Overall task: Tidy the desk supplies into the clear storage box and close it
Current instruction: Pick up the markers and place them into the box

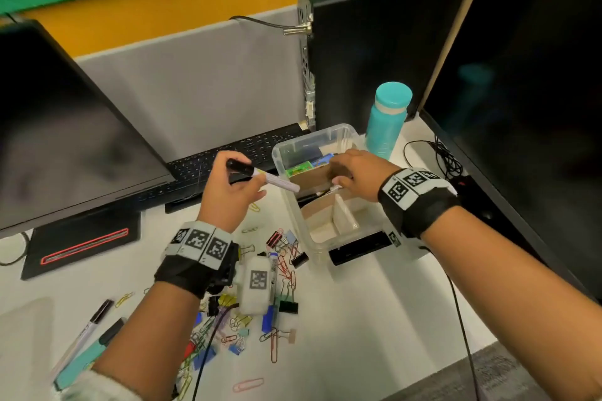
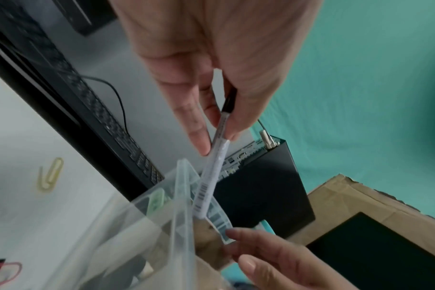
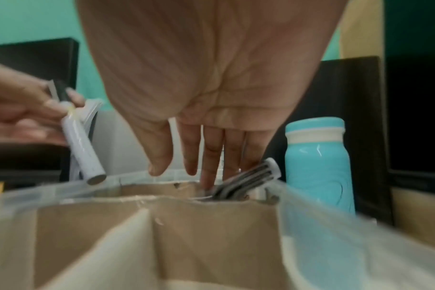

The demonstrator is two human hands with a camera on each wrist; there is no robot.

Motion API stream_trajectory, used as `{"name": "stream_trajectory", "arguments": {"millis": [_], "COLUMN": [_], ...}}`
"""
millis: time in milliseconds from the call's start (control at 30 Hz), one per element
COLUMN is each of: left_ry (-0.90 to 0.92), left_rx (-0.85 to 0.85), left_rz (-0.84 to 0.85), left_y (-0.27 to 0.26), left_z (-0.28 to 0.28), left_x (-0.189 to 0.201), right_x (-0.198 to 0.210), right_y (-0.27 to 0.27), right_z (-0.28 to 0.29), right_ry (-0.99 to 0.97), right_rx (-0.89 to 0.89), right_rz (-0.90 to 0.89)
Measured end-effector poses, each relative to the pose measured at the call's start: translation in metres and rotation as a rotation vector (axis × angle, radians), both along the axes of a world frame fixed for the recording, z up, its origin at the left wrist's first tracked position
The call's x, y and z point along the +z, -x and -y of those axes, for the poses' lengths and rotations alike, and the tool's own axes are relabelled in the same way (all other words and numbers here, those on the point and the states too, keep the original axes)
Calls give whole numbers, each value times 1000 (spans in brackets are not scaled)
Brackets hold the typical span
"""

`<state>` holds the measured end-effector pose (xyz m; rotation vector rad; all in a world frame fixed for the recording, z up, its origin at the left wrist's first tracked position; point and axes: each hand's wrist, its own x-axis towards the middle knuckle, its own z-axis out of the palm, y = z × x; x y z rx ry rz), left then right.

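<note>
Left hand (image 1: 228,195) held a white-barrelled marker with a black cap (image 1: 264,176) up over the desk (image 1: 358,319), thumb and fingers (image 2: 199,125) pinched round the capped end; the grip was closed on it. The marker's flat white end pointed down at the left rim of the clear plastic storage box (image 1: 286,153), just above it and not inside.

Right hand (image 1: 355,177) reached down into the box's middle section. In the right wrist view its fingers (image 3: 211,157) were straight and slightly spread, tips among markers standing tilted in a cardboard compartment (image 3: 251,176). Whether any of them was gripped I could not tell; the fingertips were partly hidden and blurred.

Box stood open on the white desk, between the black keyboard (image 1: 234,156) and the turquoise bottle with a pale band under its cap (image 1: 387,120). Brown cardboard dividers (image 1: 342,221) split the inside; the two near sections showed bare bottoms. The far section held green and blue items, too small to name.

Loose on the desk near the left wrist: a scatter of coloured paper clips and binder clips (image 1: 283,257), a white bottle with a square printed marker (image 1: 257,283), a blue-capped pen (image 1: 272,273) beside it. Farther left lay a black-capped white marker (image 1: 88,329) and a mint-green highlighter with a dark cap (image 1: 88,355).

A black computer tower (image 1: 374,42) stood behind the box, and dark monitors stood at left (image 1: 65,127) and right (image 1: 521,107).
</note>
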<state>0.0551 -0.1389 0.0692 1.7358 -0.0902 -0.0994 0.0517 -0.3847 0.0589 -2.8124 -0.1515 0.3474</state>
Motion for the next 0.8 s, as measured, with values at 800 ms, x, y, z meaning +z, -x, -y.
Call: {"name": "stream_trajectory", "arguments": {"millis": [800], "left_ry": [-1179], "left_rx": [-301], "left_rz": [346], "left_y": [-11], "left_z": [81], "left_x": [-37], "right_x": [-56], "right_y": [59], "right_z": [14], "right_ry": [-149], "right_rx": [-546], "right_rz": [180]}}
